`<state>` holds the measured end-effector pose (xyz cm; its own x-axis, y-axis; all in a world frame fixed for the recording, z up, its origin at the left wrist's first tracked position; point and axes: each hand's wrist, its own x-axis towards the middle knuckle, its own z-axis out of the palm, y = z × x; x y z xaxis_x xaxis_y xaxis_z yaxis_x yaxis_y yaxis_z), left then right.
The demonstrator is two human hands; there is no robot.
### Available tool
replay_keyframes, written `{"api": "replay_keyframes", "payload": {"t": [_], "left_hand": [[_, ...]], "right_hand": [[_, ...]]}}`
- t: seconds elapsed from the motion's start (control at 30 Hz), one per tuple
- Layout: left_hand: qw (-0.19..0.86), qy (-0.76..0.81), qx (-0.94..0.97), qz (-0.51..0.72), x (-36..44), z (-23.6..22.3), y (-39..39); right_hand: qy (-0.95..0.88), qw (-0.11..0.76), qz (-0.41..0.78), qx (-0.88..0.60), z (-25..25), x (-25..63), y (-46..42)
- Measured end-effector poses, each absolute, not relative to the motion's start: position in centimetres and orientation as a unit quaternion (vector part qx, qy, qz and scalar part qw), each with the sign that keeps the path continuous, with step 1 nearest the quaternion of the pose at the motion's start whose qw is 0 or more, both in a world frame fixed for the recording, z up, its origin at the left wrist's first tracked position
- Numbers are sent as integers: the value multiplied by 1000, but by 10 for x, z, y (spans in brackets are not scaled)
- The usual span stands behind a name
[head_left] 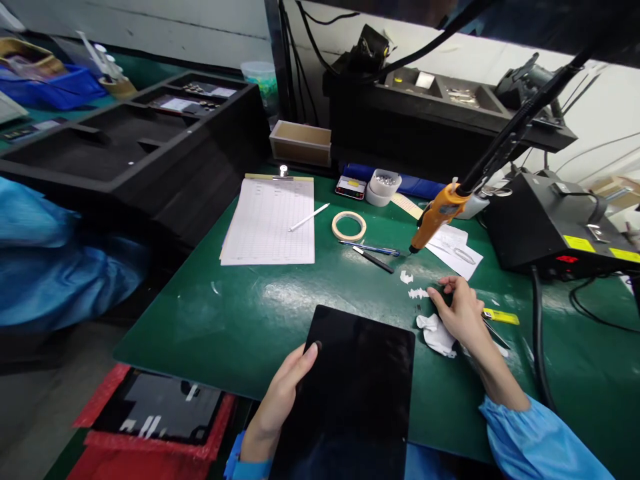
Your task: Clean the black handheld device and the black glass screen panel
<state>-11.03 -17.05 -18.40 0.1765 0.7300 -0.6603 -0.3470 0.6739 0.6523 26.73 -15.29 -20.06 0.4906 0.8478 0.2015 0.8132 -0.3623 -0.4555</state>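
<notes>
My left hand (287,393) grips the left edge of a flat black tablet (357,393), thumb on its dark glossy face. The tablet is tilted over the table's front edge, and its lower end runs out of view. Over the table to the right, my right hand (463,313) has its thumb and curled fingers apart, with nothing plainly visible between them. Its thumb tip is beside a jagged white scrap (418,293). Another white scrap (407,277) lies just beyond. Below the hand are a crumpled white cloth (436,335) and a yellow cutter (501,317), partly covered by the wrist.
An orange electric screwdriver (435,217) hangs above the green table (240,313). Behind are a clipboard with paper (273,227), a tape roll (349,226) and pens (370,249). A black powered unit (565,223) stands right. Red-wrapped panels (160,407) lie lower left; a person's blue sleeve (65,260) is left.
</notes>
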Motion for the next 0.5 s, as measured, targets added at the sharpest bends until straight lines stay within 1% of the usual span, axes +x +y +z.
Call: {"api": "replay_keyframes", "payload": {"t": [0.2, 0.3, 0.37, 0.4, 0.5], "left_hand": [[735, 515, 197, 394, -108, -181, -170], [744, 504, 169, 405, -108, -184, -166], [754, 490, 148, 411, -105, -185, -163], [758, 482, 142, 416, -103, -185, -162], [757, 460, 135, 444, -97, -182, -157]], "right_hand": [[-500, 338, -11, -797, -174, 255, -154], [-539, 380, 16, -751, -155, 230, -168], [-593, 387, 72, -702, -149, 205, -183], [-623, 384, 119, -671, -150, 193, -192], [-639, 394, 344, -565, -168, 165, -222]]}}
